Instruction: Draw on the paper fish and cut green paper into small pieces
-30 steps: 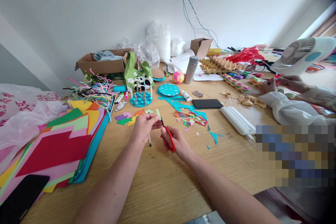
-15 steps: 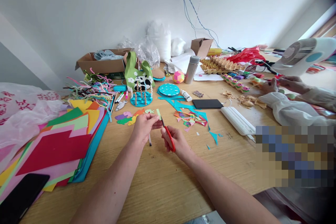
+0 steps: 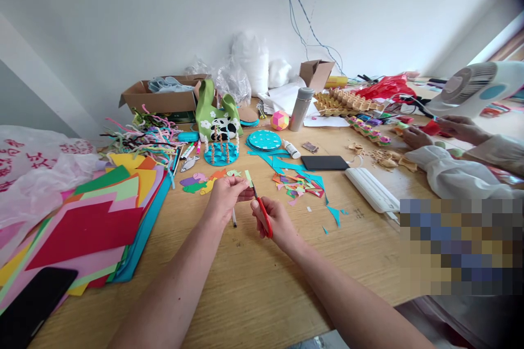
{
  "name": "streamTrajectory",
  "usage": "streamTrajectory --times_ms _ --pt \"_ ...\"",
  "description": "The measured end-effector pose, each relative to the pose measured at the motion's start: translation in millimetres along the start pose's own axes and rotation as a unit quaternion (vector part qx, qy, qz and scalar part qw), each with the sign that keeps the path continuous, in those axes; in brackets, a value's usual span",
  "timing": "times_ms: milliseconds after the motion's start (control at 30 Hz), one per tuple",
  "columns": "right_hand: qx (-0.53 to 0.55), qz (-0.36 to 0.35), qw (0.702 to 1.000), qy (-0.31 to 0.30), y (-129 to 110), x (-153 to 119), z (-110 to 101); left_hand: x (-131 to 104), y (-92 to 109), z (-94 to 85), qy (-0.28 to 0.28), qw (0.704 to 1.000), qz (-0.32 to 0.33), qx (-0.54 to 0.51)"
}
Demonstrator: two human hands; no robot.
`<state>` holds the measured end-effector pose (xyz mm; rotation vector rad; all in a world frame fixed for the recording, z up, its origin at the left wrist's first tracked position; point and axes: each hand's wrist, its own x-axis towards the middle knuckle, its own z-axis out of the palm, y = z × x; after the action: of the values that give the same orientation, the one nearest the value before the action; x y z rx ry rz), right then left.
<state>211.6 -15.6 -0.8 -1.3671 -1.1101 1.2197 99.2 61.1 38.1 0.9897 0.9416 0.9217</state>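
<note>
Between the fingertips of my left hand point(image 3: 229, 195) is a small strip of light green paper point(image 3: 248, 177), pinched and held above the table. My right hand point(image 3: 275, 221) grips red-handled scissors point(image 3: 267, 221), whose dark blades meet the strip's right edge. Beneath my hands, partly hidden, a pen point(image 3: 234, 219) lies on the wood. Just beyond my left hand are several cut paper fish point(image 3: 194, 182) in purple, green, orange and yellow. Coloured paper scraps point(image 3: 297, 182) are spread past the scissors.
At left sit stacked coloured sheets point(image 3: 85, 229) and a black phone point(image 3: 39, 305). A blue disc with beaded posts point(image 3: 221, 155), a glue bottle point(image 3: 291, 149), a grey flask point(image 3: 302, 109) and a white power strip point(image 3: 371, 191) stand farther off. Another person's hands point(image 3: 458, 130) work at right.
My hands, the strip and the scissors look almost unmoved. The view has shifted slightly. At right, the other person's hands have moved apart, with a red piece now showing between them.
</note>
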Motion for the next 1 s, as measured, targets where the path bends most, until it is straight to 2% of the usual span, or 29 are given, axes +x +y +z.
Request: streamTrajectory --times_ms 500,1000 --pt "-0.004 -0.002 1.0 -0.007 -2.6 -0.3 -1.1 -2.3 0.4 2.0 -0.01 1.0 -0.006 0.019" --pt "0.018 -0.001 1.0 0.015 -0.7 0.6 1.1 -1.2 0.3 1.5 0.003 1.0 -0.011 0.022"
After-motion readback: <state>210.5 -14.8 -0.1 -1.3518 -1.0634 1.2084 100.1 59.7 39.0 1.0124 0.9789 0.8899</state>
